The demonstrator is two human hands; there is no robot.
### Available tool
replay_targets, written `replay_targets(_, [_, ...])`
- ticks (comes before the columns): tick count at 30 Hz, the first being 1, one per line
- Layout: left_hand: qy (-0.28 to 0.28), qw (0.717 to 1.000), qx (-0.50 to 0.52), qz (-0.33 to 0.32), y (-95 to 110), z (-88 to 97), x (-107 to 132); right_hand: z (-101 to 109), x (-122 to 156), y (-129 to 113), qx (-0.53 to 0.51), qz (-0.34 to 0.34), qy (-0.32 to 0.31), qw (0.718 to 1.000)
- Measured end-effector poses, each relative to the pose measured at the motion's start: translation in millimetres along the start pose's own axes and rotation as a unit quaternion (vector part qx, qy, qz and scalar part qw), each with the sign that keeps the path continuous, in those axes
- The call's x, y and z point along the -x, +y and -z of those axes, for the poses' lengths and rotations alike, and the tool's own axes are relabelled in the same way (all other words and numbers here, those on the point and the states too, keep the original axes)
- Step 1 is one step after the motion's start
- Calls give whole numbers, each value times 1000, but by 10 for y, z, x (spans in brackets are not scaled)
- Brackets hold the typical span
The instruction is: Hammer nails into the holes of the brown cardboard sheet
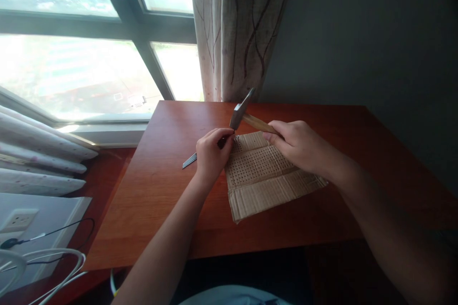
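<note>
My right hand (295,140) is wrapped round the wooden handle of a hammer (239,113), whose metal head is tilted over the far left corner of the cardboard. Just below the hammer head, my left hand (213,150) pinches a thin dark nail (234,132) between thumb and fingertips. The nail's lower part is hard to make out. Under both hands lies a creased brown piece of cardboard (263,195), dotted with rows of small dark marks like holes across its middle and far strips. Several thin grey rods, like nails (189,160), lie side by side, partly hidden behind my left hand.
The reddish wooden table (161,209) carries all of this. Beyond its far edge hang a patterned curtain (246,33) and a grey wall. A bright window (89,66) stands at the left. Pale cables (64,253) and a wall socket (19,220) are at the lower left.
</note>
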State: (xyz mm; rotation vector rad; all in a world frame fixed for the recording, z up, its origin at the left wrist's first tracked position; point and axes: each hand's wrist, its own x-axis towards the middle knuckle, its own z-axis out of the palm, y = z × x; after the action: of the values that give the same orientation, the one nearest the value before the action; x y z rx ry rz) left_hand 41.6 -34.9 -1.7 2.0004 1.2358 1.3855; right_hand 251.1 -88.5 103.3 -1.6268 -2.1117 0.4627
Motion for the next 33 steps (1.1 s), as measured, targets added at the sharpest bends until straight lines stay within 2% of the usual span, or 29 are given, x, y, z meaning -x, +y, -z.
replay_targets(7, [-5, 1000, 7, 0, 3, 4, -1, 31, 3, -25, -7, 21, 26, 999])
replay_targets(12, [-2, 1000, -11, 8, 6, 7, -2, -11, -5, -49, 2, -1, -7, 1000])
replay_targets(18, [-5, 1000, -2, 1, -4, 5, -7, -14, 11, -58, -14, -1, 7, 1000])
replay_targets(26, [-16, 1000, -3, 10, -24, 9, -8, -50, 30, -13, 2, -26, -20, 999])
replay_targets(30, [-46, 998, 30, 8, -44, 51, -45, -41, 48, 13, -4, -25, -5, 1000])
replay_targets(33, [-105, 992, 62, 14, -72, 105, -77, -8, 65, 14, -4, -29, -1, 1000])
